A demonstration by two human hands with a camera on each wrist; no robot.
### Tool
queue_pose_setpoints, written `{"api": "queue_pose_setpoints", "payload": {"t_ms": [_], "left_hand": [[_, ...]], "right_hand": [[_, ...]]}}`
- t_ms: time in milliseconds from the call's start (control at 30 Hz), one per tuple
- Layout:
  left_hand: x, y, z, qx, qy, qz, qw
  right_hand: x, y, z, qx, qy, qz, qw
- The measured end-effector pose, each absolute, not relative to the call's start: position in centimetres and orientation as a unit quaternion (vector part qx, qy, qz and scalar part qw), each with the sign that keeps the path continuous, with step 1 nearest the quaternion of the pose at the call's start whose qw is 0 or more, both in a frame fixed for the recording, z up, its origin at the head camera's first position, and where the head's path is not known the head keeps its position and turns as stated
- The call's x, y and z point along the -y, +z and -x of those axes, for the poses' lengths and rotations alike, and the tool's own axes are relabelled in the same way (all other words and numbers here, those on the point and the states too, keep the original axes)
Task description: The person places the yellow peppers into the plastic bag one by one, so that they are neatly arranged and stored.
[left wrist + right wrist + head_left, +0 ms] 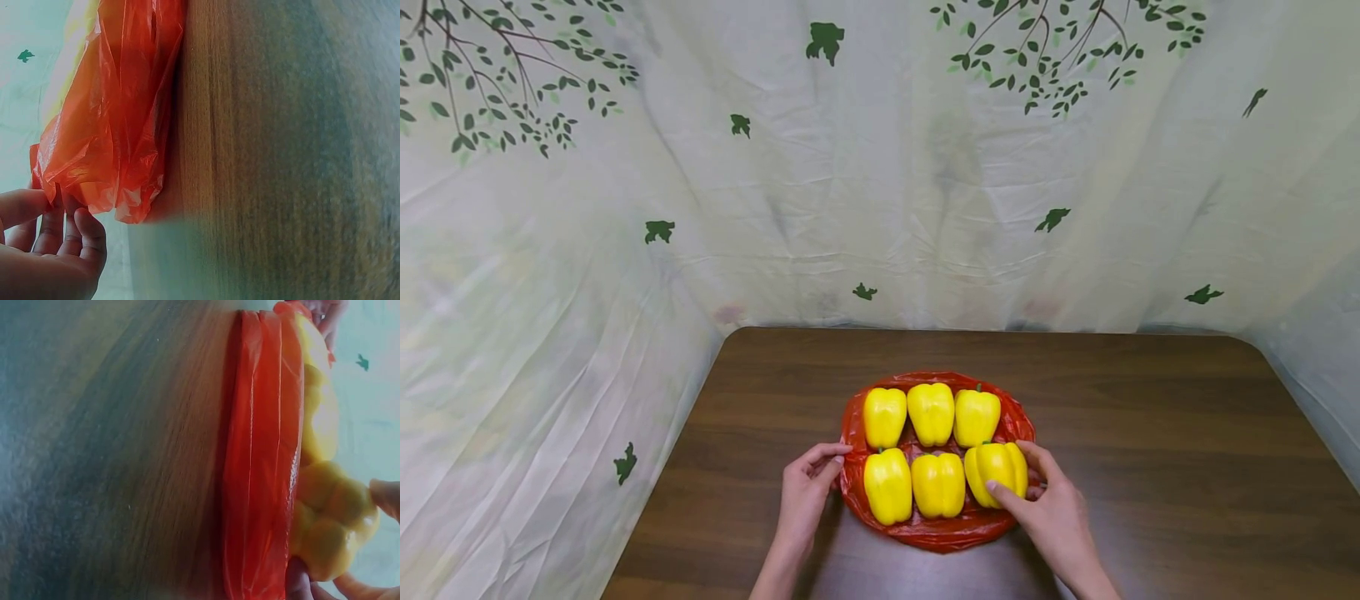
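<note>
Several yellow bell peppers lie in two rows on a crumpled red plastic bag [943,540], whose rolled edge rings them. My right hand [1052,508] grips the front right bell pepper [996,473], thumb on its near side and fingers around its right. In the right wrist view this bell pepper [334,515] shows its lobed end above the bag's red side [262,462]. My left hand [807,492] pinches the bag's left edge. The left wrist view shows the thumb and fingers [53,234] at the bag's thin film [119,137].
The brown wooden table [1172,450] extends on both sides of the bag and behind it. A pale curtain [880,183] printed with leaves and branches hangs around the table's back and sides.
</note>
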State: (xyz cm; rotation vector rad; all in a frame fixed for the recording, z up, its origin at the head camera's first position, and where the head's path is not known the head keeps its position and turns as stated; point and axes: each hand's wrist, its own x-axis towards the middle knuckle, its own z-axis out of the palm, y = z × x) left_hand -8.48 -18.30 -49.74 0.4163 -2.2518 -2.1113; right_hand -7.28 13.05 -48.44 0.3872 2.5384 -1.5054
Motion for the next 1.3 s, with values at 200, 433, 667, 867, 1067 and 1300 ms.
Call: {"api": "queue_pose_setpoints", "payload": {"t_ms": [200,433,667,867,1067,1300], "left_hand": [[18.2,-49.6,8.4,0.722,-0.679,-0.132,0.016],[18.3,-49.6,8.3,0.721,-0.68,-0.134,0.016],[18.3,-49.5,8.3,0.724,-0.676,-0.134,0.019],[18.3,-49.5,8.2,0.724,-0.675,-0.137,0.02],[18.3,-49.5,8.2,0.725,-0.675,-0.136,0.022],[18.4,-49.5,8.2,0.723,-0.676,-0.139,0.019]], "right_hand": [[-12.8,-48.5,7.3,-0.865,-0.477,-0.133,0.083],[-12.6,-48.6,7.2,-0.877,-0.458,-0.127,0.072],[-12.4,-49.1,7.2,-0.896,-0.425,-0.115,0.059],[-12.2,-49.4,7.2,-0.899,-0.418,-0.116,0.064],[-12.1,-49.6,7.3,-0.898,-0.418,-0.117,0.073],[-11.9,-49.7,7.3,-0.896,-0.421,-0.117,0.082]]}}
